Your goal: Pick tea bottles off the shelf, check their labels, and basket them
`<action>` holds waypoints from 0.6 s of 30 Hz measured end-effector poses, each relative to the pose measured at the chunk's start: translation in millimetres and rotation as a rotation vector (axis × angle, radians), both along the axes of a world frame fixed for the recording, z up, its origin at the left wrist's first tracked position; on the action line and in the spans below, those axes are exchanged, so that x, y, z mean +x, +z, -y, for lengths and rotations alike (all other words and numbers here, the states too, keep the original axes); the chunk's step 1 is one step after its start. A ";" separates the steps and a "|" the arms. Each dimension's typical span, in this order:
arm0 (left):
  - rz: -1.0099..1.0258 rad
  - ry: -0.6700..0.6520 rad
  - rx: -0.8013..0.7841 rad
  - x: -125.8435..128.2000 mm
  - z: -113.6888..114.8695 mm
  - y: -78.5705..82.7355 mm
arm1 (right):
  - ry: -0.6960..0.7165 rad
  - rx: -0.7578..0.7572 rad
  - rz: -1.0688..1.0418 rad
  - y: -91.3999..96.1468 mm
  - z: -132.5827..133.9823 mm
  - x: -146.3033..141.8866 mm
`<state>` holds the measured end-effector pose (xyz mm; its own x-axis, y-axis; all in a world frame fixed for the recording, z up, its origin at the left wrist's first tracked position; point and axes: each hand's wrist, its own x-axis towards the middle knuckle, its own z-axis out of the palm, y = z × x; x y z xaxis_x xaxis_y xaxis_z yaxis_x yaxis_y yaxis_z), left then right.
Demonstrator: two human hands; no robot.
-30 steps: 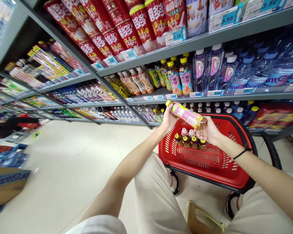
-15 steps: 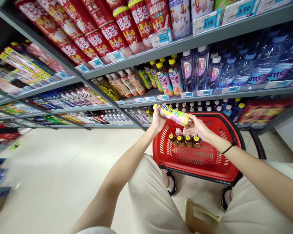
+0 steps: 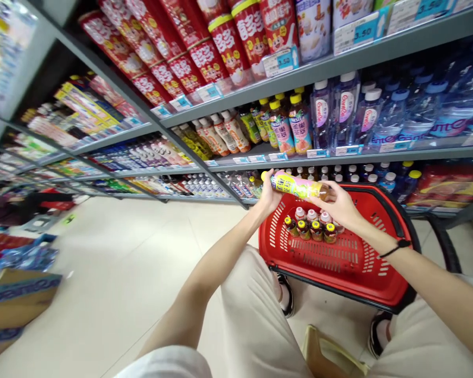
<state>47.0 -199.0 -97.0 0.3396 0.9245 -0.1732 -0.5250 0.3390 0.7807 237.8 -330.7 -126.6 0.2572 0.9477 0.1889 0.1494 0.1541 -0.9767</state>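
A yellow-capped drink bottle [image 3: 297, 185] with a yellow and pink label lies nearly level between my two hands. My left hand [image 3: 270, 193] grips its cap end. Around the base end, my right hand [image 3: 338, 203] has its fingers closed; a black band circles that wrist. Both hands hold the bottle above the far side of a red shopping basket [image 3: 331, 278]. Inside the basket stand several small dark bottles [image 3: 316, 229] with yellow caps, and behind them a row of bottles with pale caps [image 3: 312, 214].
Shelves ahead carry red cans [image 3: 232, 50], yellow-capped tea bottles [image 3: 298, 123] and water bottles [image 3: 394, 115]. The basket's black handle [image 3: 443, 239] sticks out at right. A stool [image 3: 317, 349] is between my legs. Cardboard boxes [image 3: 23, 302] stand at the left, with a blurred person [image 3: 8, 210] beyond.
The view has swung a little to the left, so the scene sits further right. The bottle has turned about its length and lies flatter; both hands still hold it.
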 end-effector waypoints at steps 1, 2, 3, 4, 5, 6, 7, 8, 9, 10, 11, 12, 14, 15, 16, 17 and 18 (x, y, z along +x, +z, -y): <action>0.009 -0.005 -0.001 -0.2 -0.1 -0.9 | 0.003 0.014 0.053 -2.4 -0.3 1.4; 0.019 -0.011 -0.001 -0.3 -0.2 -1.7 | 0.006 0.020 0.098 -4.2 -0.3 2.7; 0.031 -0.015 0.001 -0.4 -0.5 -2.3 | 0.005 0.021 0.153 -5.3 0.1 3.6; 0.043 -0.017 0.002 -0.4 -0.7 -2.6 | 0.001 0.023 0.222 -5.7 0.8 4.3; 0.055 -0.018 0.003 -0.4 -0.8 -2.6 | -0.005 0.029 0.290 -5.3 2.1 4.7; 0.064 -0.018 0.003 -0.3 -0.8 -2.3 | -0.012 0.039 0.355 -4.3 3.6 4.8; 0.069 -0.015 0.000 -0.3 -0.6 -1.7 | -0.019 0.054 0.415 -3.2 5.4 4.8; 0.070 -0.014 -0.009 -0.4 -0.2 -1.0 | -0.027 0.075 0.466 -2.0 7.1 4.7; 0.069 -0.014 -0.021 -0.5 0.2 -0.1 | -0.036 0.101 0.512 -1.1 8.6 4.6; 0.067 -0.014 -0.032 -0.8 0.8 0.7 | -0.046 0.131 0.554 -0.5 9.7 4.8; 0.067 -0.016 -0.038 -1.0 1.3 1.6 | -0.055 0.163 0.595 -0.2 10.4 5.2; 0.070 -0.020 -0.041 -1.3 1.8 2.4 | -0.066 0.198 0.636 -0.2 10.7 6.0; 0.078 -0.031 -0.036 -1.6 2.5 3.6 | -0.076 0.280 0.725 -0.8 10.2 8.9; 0.081 -0.034 -0.029 -1.6 2.7 4.0 | -0.072 0.325 0.771 -1.0 9.6 10.8; 0.079 -0.034 -0.023 -1.5 2.7 4.3 | -0.066 0.371 0.814 -1.1 9.0 12.9; 0.076 -0.030 -0.015 -1.4 2.7 4.4 | -0.059 0.413 0.851 -1.1 8.3 14.8; 0.071 -0.023 -0.008 -1.3 2.6 4.4 | -0.054 0.447 0.878 -0.8 7.8 16.6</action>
